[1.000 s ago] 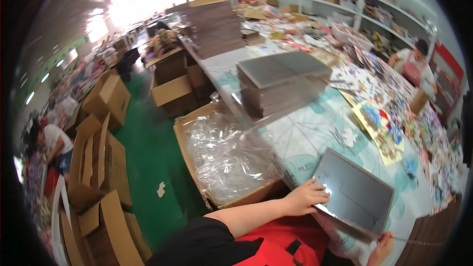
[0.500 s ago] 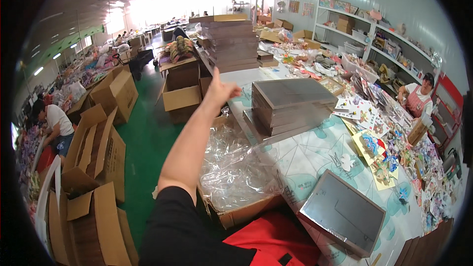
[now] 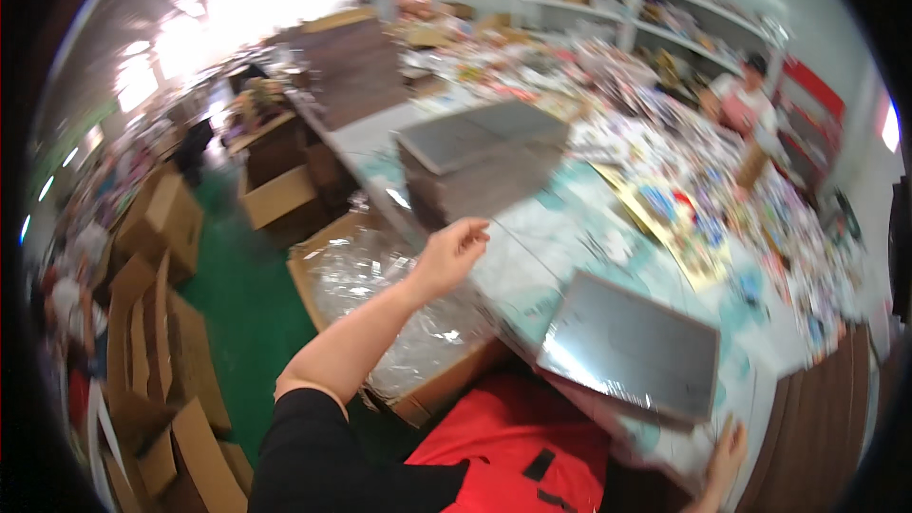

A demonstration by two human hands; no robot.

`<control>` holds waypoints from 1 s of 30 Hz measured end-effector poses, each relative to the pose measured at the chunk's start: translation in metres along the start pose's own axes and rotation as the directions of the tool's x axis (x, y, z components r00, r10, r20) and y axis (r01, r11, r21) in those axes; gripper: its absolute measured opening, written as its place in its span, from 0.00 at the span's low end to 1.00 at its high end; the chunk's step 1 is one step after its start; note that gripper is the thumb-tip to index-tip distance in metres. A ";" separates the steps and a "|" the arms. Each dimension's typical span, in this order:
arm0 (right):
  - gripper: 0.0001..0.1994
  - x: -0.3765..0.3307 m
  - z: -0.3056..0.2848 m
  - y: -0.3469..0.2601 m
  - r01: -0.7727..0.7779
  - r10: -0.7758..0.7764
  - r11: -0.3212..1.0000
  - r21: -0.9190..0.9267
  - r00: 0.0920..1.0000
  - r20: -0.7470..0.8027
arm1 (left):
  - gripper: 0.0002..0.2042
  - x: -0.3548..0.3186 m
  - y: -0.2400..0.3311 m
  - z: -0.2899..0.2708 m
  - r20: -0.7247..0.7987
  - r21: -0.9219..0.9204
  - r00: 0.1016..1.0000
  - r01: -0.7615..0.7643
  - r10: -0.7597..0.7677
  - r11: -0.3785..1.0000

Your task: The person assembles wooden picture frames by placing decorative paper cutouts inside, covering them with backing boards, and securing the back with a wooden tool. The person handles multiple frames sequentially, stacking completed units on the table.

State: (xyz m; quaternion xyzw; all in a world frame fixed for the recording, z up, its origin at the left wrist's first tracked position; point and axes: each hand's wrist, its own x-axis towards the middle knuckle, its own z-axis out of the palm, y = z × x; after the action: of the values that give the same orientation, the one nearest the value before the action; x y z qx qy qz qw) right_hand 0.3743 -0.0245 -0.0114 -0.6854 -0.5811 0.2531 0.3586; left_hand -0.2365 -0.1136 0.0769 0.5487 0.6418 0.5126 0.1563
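Note:
My left hand hovers above the table's near left edge, beside an open carton filled with clear plastic film. Its fingers are loosely bent and apart, with nothing between them. At the lower right, my right hand is close to the near right corner of a flat dark-grey box with a shiny film-like top. Its fingers are slightly bent and seem to hold nothing; whether they touch the box I cannot tell. A stack of similar boxes stands farther back on the table.
A taller dark stack stands at the far left of the patterned table. Colourful paper cutouts cover its right side, where a person is at work. Open cartons line the green floor. Brown boards are at the right.
The view has swung to the right and blurred. My left hand has come down and nearer from the tall stack, its pointing finger now bent. My right hand has come into view.

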 end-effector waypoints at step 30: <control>0.14 -0.079 0.098 -0.119 0.641 -0.655 0.715 -0.279 0.754 0.055 | 0.17 -0.056 0.074 0.227 0.624 0.178 0.633 -0.686 0.458 0.706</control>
State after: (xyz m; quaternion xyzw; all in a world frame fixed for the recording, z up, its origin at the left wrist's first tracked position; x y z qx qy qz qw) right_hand 0.2105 -0.0745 0.0163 -0.4877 -0.8052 0.0104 0.3372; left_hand -0.0038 -0.0606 0.0211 0.8664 0.4476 0.2180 0.0384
